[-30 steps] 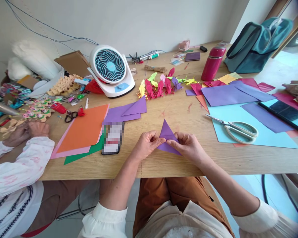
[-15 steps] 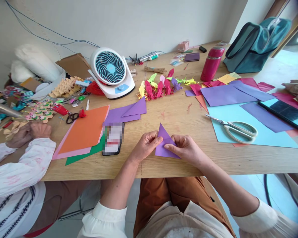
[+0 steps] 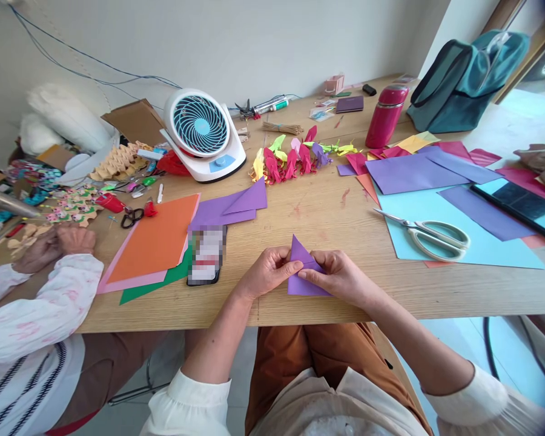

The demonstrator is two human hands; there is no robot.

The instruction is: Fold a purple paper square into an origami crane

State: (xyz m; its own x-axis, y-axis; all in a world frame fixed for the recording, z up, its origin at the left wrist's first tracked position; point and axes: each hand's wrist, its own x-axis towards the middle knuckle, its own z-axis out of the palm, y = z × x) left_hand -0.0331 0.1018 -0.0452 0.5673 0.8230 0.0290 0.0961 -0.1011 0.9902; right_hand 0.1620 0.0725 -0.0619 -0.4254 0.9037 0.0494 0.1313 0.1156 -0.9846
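1. Head view: the folded purple paper (image 3: 305,287) lies directly between your left hand (image 3: 269,271) and your right hand (image 3: 340,274), near the front edge of the worktop (image 3: 340,224).
2. Neither hand is nearer; both touch the paper. Its pointed tip faces away from you, set towards your left, and a straight, broader edge faces you. Your fingers cover part of the outline, so its full length cannot be confirmed.
3. Grip condition: on each side you pinch the paper, thumb on top, fingers partly hidden. Your two thumb tips sit just beside each other over its middle.
4. Material: thin, matte, sharp-edged, with a fold line running crosswise by the thumbs. Whether its underside meets the worktop cannot be told.
5. Worktop surface: pale wood with visible grain and reddish stains beyond your hands.
6. To your left: a flat smartphone (image 3: 206,255), a smooth orange sheet (image 3: 158,239) and flat purple sheets (image 3: 218,212).
7. To your right: scissors (image 3: 418,229) with pale looped handles, resting on a light-blue sheet (image 3: 495,251).
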